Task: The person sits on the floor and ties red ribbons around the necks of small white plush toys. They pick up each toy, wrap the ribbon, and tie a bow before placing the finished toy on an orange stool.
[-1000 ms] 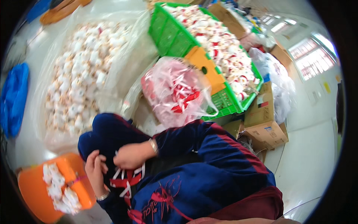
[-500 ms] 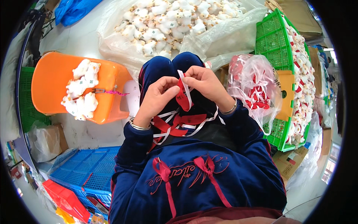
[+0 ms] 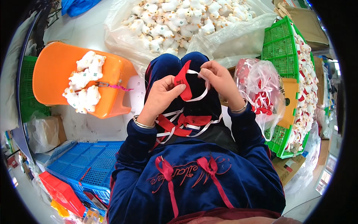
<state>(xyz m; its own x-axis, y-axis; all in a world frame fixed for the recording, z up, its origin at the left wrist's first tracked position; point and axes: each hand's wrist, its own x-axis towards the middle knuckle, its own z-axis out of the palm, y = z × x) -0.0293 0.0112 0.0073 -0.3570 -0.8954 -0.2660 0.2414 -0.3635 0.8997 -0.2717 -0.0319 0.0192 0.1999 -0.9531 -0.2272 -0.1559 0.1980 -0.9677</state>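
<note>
Left hand: the left hand (image 3: 161,98) is closed on a small red fabric piece with white ribbon ties (image 3: 184,80), thumb pressed on its lower edge, above the knees.
Right hand: the right hand (image 3: 219,77) pinches the white ribbon just right of the red piece, fingers curled shut on it.
Lap: a loose heap of more red pieces and white ribbons (image 3: 183,125) lies on the dark blue velvet trousers, near the body.
Left side: an orange plastic stool (image 3: 56,71) carries a small cluster of white plush toys (image 3: 84,86).
Right side: a clear plastic bag of red and white pieces (image 3: 263,91) leans against a green plastic crate (image 3: 281,48) filled with plush toys.
Far side: a large clear bag of white plush toys (image 3: 179,15) lies on the floor.
Progress: judging by the stocked bags and the lap heap, much work remains; only the few toys on the stool look set apart.
</note>
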